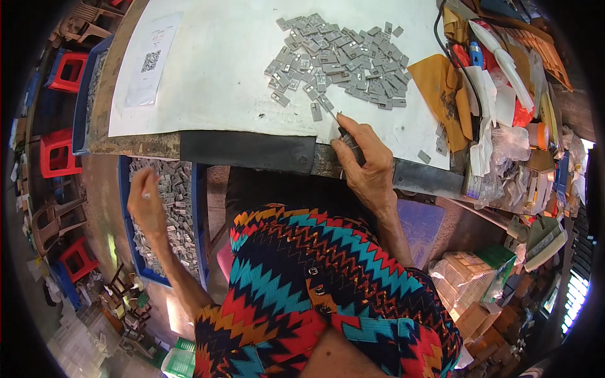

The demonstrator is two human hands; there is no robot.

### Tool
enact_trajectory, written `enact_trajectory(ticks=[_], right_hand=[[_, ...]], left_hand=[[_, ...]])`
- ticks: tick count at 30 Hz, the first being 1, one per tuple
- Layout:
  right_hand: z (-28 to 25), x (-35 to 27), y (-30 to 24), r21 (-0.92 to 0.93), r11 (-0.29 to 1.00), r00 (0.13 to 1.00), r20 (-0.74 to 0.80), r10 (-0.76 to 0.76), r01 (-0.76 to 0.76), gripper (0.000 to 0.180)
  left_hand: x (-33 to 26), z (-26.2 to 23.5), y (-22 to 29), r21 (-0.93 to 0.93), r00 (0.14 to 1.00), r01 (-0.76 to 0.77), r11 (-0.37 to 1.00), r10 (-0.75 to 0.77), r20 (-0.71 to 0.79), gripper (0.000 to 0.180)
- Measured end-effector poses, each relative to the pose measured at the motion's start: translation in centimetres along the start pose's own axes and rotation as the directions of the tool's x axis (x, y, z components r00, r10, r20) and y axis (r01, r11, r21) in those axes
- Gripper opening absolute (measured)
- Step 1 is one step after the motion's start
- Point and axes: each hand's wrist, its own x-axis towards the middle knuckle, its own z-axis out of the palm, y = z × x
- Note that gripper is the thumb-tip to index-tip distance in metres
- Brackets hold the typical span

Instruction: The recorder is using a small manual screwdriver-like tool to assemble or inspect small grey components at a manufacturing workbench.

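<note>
As the worktable (246,150) is bearing a white sheet (214,75), probably for contrast, a blue bin (201,233) is standing below its edge, within reach. Gray pieces (340,60) are lying heaped on the sheet. The left hand (147,205) is hovering over the bin, its grip unclear; the right hand (365,160) is pinching a dark-handled tool (351,145), perhaps for precision, its tip pointing toward one piece.
</note>
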Motion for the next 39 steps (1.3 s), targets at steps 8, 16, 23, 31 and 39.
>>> enact_trajectory(ticks=[8,16,23,31,39], right_hand=[[0.0,-1.0,-0.5,0.017,0.999,0.999,0.045,0.03,-0.031,0.035],[-0.2,-1.0,0.2,0.037,0.998,0.998,0.045,0.043,-0.044,0.038],[-0.4,-0.8,0.3,0.063,0.995,0.996,0.038,0.075,-0.077,0.037],[-0.1,-0.1,-0.1,0.145,0.985,0.994,0.066,0.085,-0.094,0.035],[0.4,0.1,-0.1,0.167,0.985,0.998,0.038,0.048,-0.053,0.036]], left_hand=[[4.6,14.3,13.8,-0.053,0.915,-0.335,0.941,0.338,0.22,0.019],[4.7,18.2,13.8,0.185,0.902,-0.403,0.896,0.354,0.248,0.024],[4.5,18.2,13.6,0.031,0.883,-0.43,0.902,0.413,0.222,0.016],[4.0,18.0,13.6,-0.04,0.82,-0.557,0.829,0.557,0.131,0.016],[2.0,16.5,15.4,-0.608,0.931,0.024,0.793,0.204,0.303,0.007]])
